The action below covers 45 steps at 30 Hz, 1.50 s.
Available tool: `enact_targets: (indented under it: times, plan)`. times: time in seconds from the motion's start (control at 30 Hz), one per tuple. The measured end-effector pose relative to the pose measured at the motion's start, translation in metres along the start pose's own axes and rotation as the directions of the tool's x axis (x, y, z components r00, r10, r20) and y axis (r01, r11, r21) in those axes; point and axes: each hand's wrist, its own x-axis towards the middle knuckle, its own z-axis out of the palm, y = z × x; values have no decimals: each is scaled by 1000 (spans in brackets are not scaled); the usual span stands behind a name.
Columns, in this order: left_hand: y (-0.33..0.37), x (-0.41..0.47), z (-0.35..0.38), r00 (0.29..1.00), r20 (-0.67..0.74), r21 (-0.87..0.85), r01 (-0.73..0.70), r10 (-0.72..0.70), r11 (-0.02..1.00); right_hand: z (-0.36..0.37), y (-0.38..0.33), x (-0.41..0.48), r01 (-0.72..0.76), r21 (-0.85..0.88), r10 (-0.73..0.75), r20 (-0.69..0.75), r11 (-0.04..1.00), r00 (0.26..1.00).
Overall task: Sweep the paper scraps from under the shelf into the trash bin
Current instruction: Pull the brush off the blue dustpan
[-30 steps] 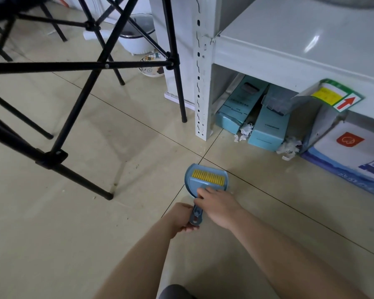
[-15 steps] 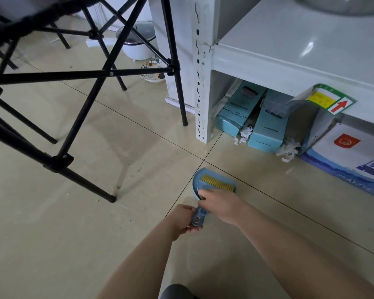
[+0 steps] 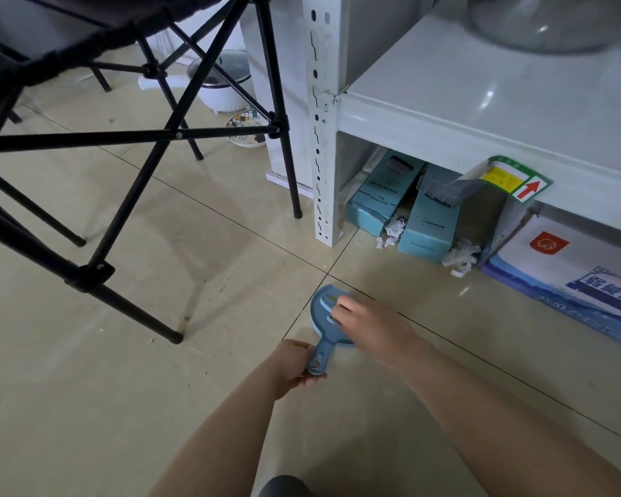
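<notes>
Left hand (image 3: 290,364): closed around the end of the handle of a blue dustpan (image 3: 324,330), which lies low over the tiled floor (image 3: 87,389). Right hand (image 3: 368,326): placed over the pan's mouth, fingers curled onto the small hand brush (image 3: 332,300) nested inside — a strip of yellow bristle shows just beyond the fingertips. Whether the right hand actually clamps the brush or only rests on it cannot be told.

Paper scraps — two clusters, both on the floor at the front edge of the white metal shelf (image 3: 445,113), well apart from the dustpan:
- First cluster (image 3: 391,231): wedged between two teal cartons (image 3: 379,195), just beside the perforated shelf upright (image 3: 321,138).
- Second cluster (image 3: 459,256): beside the right-hand teal carton, in front of a grey box with a yellow and green label.

A black folding frame (image 3: 133,134) stands on the floor to the left. Behind it, a white pot (image 3: 223,91) and a patterned bowl (image 3: 246,130) rest on the floor.
</notes>
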Motion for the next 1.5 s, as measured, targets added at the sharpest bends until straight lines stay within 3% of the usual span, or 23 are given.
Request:
enact_targets:
  times: [0.17, 0.27, 0.37, 0.57, 0.73, 1.0, 1.17, 1.33, 1.5]
  plan:
    - [-5, 2, 3, 999, -35, 34, -15, 16, 999, 0, 12, -2, -225, 266, 283, -203, 937, 937]
    - [-6, 4, 3, 999, -33, 7, -20, 20, 1000, -17, 16, -4, -325, 443, 433, -169, 836, 885]
    - [-5, 3, 2, 998, -54, -28, -33, 31, 999, -24, 25, -8, -351, 504, 502, -200, 789, 841]
    - [0, 2, -15, 997, -78, -319, -52, 28, 946, -24, 35, -21, -439, 640, 695, -214, 630, 686]
    - [-2, 3, -30, 987, -157, -400, -90, 29, 912, -23, 32, -22, -476, 637, 711, -167, 607, 683]
    - [-18, 11, -40, 942, -333, -367, -180, 52, 913, -20, 19, -18, -442, 642, 677, -167, 626, 716]
    - [-32, 13, -47, 829, -555, -260, -248, 66, 933, -11, 24, -25, -485, 647, 704, -115, 588, 701]
    - [-42, 9, -57, 690, -724, -156, -188, 17, 970, -10, 28, -40, -531, 628, 716, -60, 568, 695]
    - [-52, 9, -58, 661, -748, -195, -127, -64, 972, -5, 32, -51, -610, 611, 750, 38, 505, 660]
